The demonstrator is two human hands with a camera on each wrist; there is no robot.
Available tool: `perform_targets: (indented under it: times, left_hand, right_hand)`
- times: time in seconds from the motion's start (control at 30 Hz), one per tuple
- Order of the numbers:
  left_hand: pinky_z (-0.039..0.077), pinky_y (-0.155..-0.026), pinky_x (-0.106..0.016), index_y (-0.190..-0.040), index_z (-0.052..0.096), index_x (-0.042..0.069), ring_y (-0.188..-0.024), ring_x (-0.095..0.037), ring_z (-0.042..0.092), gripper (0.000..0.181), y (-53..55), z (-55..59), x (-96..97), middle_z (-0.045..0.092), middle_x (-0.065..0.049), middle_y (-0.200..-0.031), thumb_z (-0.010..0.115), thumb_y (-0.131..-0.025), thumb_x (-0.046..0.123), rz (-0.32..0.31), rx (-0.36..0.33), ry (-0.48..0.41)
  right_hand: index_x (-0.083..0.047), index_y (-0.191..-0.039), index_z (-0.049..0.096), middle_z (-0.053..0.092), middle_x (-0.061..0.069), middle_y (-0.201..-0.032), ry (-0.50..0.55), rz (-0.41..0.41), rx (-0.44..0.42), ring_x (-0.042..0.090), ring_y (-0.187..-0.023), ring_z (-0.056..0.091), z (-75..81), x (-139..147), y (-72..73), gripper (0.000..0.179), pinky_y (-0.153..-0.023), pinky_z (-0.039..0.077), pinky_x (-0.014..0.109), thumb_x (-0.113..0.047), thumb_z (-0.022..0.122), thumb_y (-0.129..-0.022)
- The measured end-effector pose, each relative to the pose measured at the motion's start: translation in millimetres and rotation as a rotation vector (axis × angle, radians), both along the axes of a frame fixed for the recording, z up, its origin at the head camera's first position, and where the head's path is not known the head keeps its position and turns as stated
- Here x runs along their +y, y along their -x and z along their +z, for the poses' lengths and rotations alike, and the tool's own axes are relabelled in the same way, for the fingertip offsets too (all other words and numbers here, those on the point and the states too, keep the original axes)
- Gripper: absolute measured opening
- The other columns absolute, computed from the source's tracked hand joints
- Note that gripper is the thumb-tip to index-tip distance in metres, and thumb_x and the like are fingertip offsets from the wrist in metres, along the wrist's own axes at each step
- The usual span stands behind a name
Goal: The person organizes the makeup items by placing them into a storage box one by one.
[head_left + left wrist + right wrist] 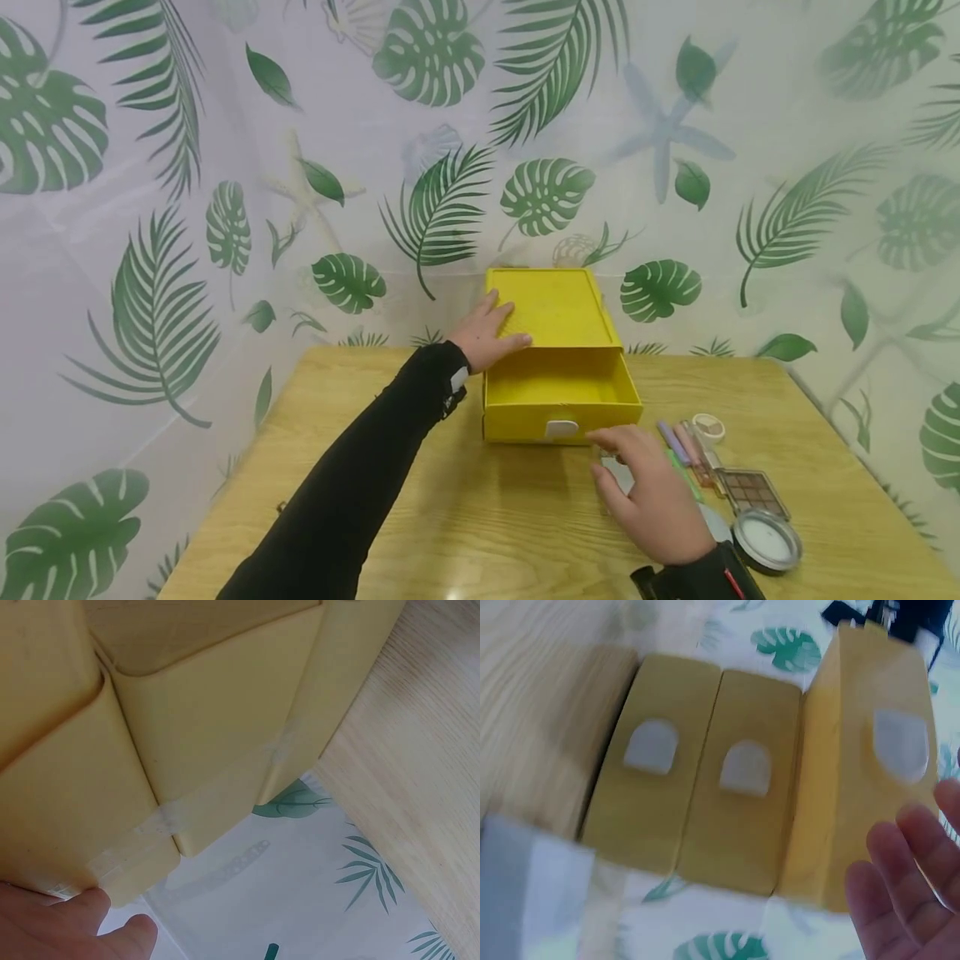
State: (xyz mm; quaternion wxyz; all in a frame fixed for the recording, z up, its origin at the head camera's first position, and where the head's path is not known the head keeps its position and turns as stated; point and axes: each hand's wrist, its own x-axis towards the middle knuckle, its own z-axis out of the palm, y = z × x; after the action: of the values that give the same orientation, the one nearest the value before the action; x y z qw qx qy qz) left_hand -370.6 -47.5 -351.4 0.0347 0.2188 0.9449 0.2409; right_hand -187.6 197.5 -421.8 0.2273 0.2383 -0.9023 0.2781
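A yellow drawer box (pixel 551 308) stands at the table's back, its top drawer (pixel 562 421) pulled out toward me. No contents show inside the visible part of that drawer. My left hand (pixel 487 333) rests on the box's top left edge, fingers spread. The left wrist view shows its fingertips by the box's side (pixel 202 727). In front of the drawer's right side hovers my right hand (pixel 660 500), fingers loosely bent and holding nothing visible. The right wrist view shows it beside the pulled-out drawer's front with a white tab (pixel 901 746); two closed drawers (pixel 742 780) lie below.
Makeup lies to the right: a purple tube (pixel 673 442), a pink tube (pixel 686 442), a small round pot (pixel 708 427), an eyeshadow palette (pixel 753 492) and a round compact (pixel 767 540). A silvery flat item (pixel 617 473) is partly hidden by my right hand. Leaf-print cloth hangs behind the table (pixel 360 383).
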Motion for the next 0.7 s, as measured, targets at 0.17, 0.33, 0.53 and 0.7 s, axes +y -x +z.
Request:
perform_targets:
  times: [0.17,0.33,0.53,0.7]
  left_hand:
    - [0.020,-0.112,-0.045,-0.151,0.024,0.017,-0.139,-0.021,0.010,0.076,1.2,-0.2,0.0,0.002,-0.006,-0.158,0.046,-0.092,0.061,0.002,-0.006,-0.005]
    - [0.021,-0.112,-0.046,-0.151,0.024,0.017,-0.138,-0.021,0.011,0.075,1.0,0.6,-0.7,0.002,-0.007,-0.158,0.046,-0.092,0.060,0.007,-0.003,-0.002]
    - [0.020,-0.112,-0.046,-0.151,0.024,0.016,-0.139,-0.022,0.010,0.076,1.9,0.3,-1.9,0.002,-0.008,-0.158,0.046,-0.092,0.060,0.000,0.004,-0.004]
    - [0.020,-0.112,-0.047,-0.151,0.025,0.018,-0.139,-0.021,0.010,0.076,1.4,-1.0,-0.8,0.002,-0.006,-0.158,0.045,-0.091,0.061,0.004,0.000,-0.009]
  right_hand:
    - [-0.016,-0.109,0.064,0.064,-0.002,-0.105,-0.025,-0.069,-0.065,0.019,-0.101,0.056,-12.5,26,4.3,0.022,-0.080,0.047,0.045,-0.010,0.065,-0.089]
    - [-0.011,-0.115,0.063,0.058,0.014,-0.123,-0.106,-0.104,-0.204,0.037,-0.131,0.030,-29.6,47,17.6,0.029,-0.107,0.023,0.055,-0.017,0.068,-0.087]
    - [-0.017,-0.131,0.054,0.046,0.023,-0.135,-0.258,-0.115,-0.293,0.040,-0.122,0.039,-50.5,54,34.9,0.055,-0.090,0.044,0.056,-0.031,0.073,-0.082]
    - [-0.017,-0.136,0.050,0.048,0.022,-0.131,-0.314,-0.100,-0.308,0.040,-0.112,0.048,-63.5,52,43.2,0.069,-0.081,0.049,0.055,-0.033,0.078,-0.075]
